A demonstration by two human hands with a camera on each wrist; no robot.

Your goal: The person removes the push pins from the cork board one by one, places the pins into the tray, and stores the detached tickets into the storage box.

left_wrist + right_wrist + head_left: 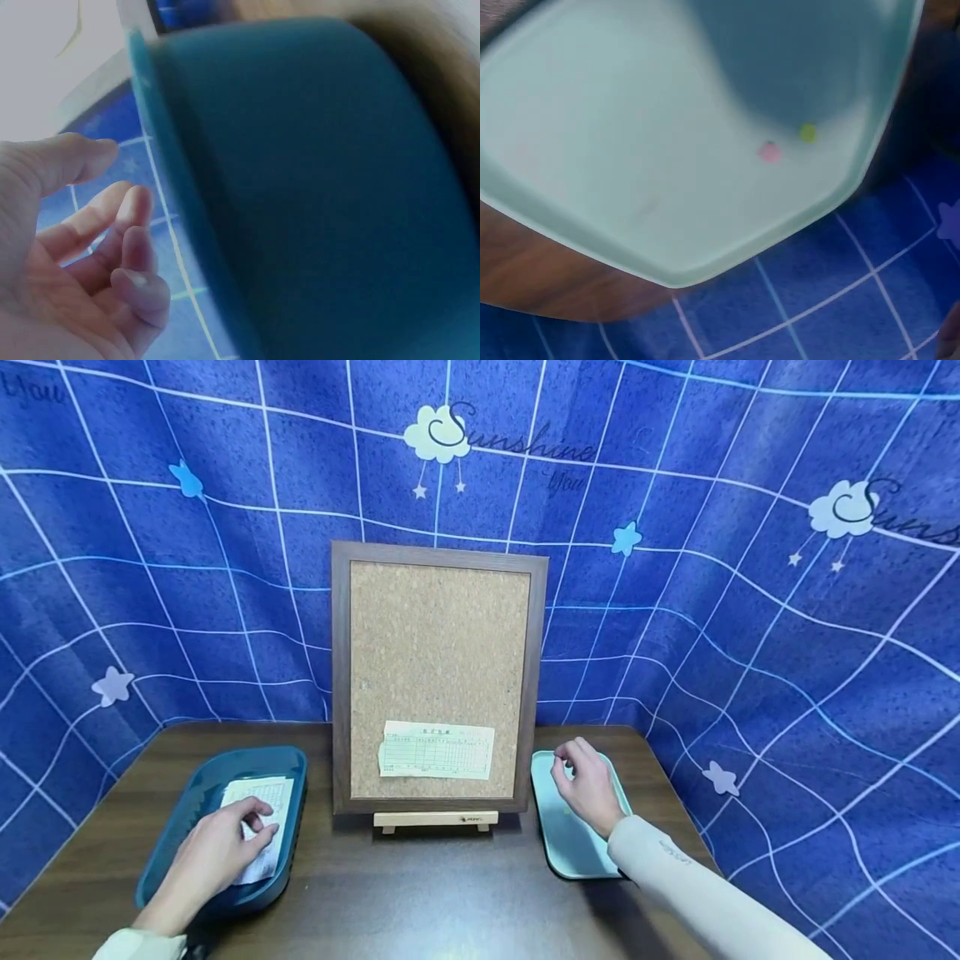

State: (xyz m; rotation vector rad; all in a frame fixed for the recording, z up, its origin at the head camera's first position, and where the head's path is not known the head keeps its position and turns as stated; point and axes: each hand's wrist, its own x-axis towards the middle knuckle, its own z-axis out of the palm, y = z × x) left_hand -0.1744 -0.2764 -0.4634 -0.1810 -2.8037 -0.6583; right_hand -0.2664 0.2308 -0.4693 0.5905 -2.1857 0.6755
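Note:
In the head view my left hand hovers over a dark teal basin that holds printed paper slips. The left wrist view shows that hand's fingers loosely bent beside the basin's wall, thumb apart, with nothing between them. My right hand is above a pale green tray, its thumb and index tips close together; whether something small sits between them cannot be seen. A small pink piece and a yellow-green one lie in the tray.
A framed cork board stands on a small wooden easel between basin and tray. A printed form slip is on its lower part. The brown table backs onto a blue patterned curtain.

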